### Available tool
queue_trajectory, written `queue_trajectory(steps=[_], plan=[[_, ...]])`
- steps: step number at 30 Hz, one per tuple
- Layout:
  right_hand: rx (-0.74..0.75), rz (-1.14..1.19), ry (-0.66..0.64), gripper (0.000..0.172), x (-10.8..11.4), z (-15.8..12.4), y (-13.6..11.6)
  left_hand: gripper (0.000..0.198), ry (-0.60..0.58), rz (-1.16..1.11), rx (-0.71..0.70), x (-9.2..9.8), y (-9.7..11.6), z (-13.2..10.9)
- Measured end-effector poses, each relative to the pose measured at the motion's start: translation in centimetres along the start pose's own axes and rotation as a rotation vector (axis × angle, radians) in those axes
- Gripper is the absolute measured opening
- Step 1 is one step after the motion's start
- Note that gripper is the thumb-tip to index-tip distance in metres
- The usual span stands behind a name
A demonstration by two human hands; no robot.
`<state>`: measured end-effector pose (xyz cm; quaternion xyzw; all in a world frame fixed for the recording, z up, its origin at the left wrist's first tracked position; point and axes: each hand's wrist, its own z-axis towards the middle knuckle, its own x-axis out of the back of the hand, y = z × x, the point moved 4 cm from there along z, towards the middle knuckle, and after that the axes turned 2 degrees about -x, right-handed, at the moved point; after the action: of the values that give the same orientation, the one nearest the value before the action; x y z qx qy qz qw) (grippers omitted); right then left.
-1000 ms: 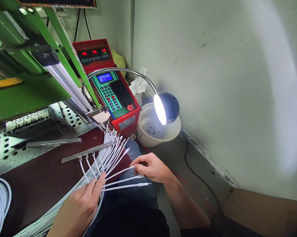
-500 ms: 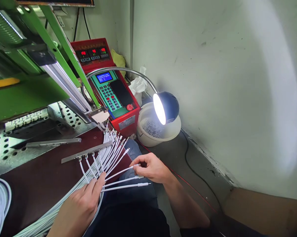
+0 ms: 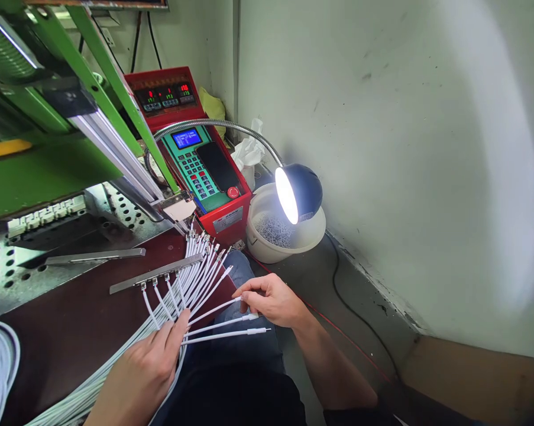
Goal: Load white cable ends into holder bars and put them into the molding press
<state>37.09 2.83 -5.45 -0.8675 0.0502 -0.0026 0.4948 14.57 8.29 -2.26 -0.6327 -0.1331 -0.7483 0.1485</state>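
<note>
Three white cables (image 3: 225,335) fan out to the right from under the fingers of my left hand (image 3: 154,355), which is closed on them. My right hand (image 3: 271,300) pinches the end of the uppermost one; its connector is hidden by the fingers. The lower two ends stick out free over my lap. Beyond my left hand a metal bar (image 3: 155,273) lies on the dark red board (image 3: 71,337), with several cable plugs set along its edge. A bundle of more white cables (image 3: 204,260) fans out beside the bar, tips pointing away from me.
A second metal bar (image 3: 96,256) lies near the green machine (image 3: 49,177). Behind the board stands a red control box (image 3: 229,219) with a phone on it. A lit gooseneck lamp (image 3: 300,192) hangs over a white bucket (image 3: 267,254) of scraps. Coiled cable (image 3: 0,367) sits at left.
My right hand has shifted very slightly on the cable end, and its fingers now cover the connector more. The red digits on the control box have changed. My left hand holds its place.
</note>
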Motion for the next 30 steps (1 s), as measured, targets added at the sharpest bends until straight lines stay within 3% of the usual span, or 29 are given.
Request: queue_trajectory(steps=[8, 15, 20, 25, 27, 30], plan=[[0.055, 0.094, 0.085, 0.022, 0.5, 0.2, 0.2, 0.051, 0.054, -0.004, -0.034, -0.6, -0.2, -0.5], [0.11, 0.031, 0.189, 0.025, 1.1, 0.2, -0.1, 0.052, 0.074, -0.007, -0.038, -0.7, -0.2, -0.6], [0.12, 0.037, 0.109, 0.031, 0.8, 0.1, -0.3, 0.048, 0.003, 0.005, -0.013, -0.8, -0.2, -0.5], [0.055, -0.019, 0.001, 0.027, 0.0, -0.2, -0.3, 0.049, 0.012, -0.034, -0.022, -0.4, 0.0, 0.0], [0.087, -0.059, 0.066, 0.027, 0.2, -0.3, -0.5, 0.052, -0.048, -0.048, -0.007, -0.2, 0.6, 0.2], [0.158, -0.102, 0.266, 0.032, 1.2, -0.6, -0.5, 0.053, -0.102, -0.076, 0.066, 0.7, 1.5, 0.5]])
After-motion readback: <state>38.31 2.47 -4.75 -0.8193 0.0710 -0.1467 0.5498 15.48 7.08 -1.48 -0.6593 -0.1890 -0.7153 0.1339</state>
